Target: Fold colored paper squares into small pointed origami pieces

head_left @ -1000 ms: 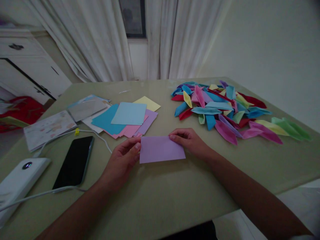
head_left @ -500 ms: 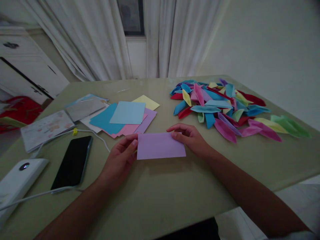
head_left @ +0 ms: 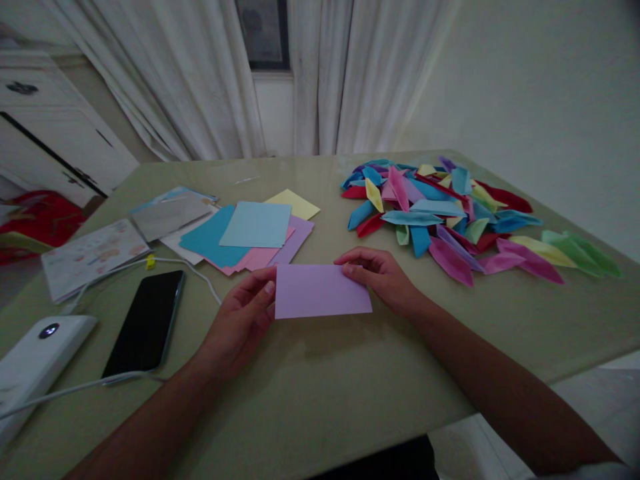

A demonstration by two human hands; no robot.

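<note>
You have nothing legible here. The printed sheet (head_left: 93, 257), well to the left of your left hand (head_left: 240, 320), carries coloured pictures and lines of print, but they are too small and blurred to read. The white device (head_left: 37, 353), nearer you on that side, bears a round mark with no letter or number you can make out.

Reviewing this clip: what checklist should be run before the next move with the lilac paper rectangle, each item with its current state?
1. Left hand pinches the lilac paper rectangle at its left edge: ok.
2. Right hand holds its upper right corner: ok.
3. Paper flat, no visible crumpling: ok.
4. Paper resting on the pale green table: cannot tell.
5. Pile of folded coloured paper pieces apart from both hands: ok.
</note>
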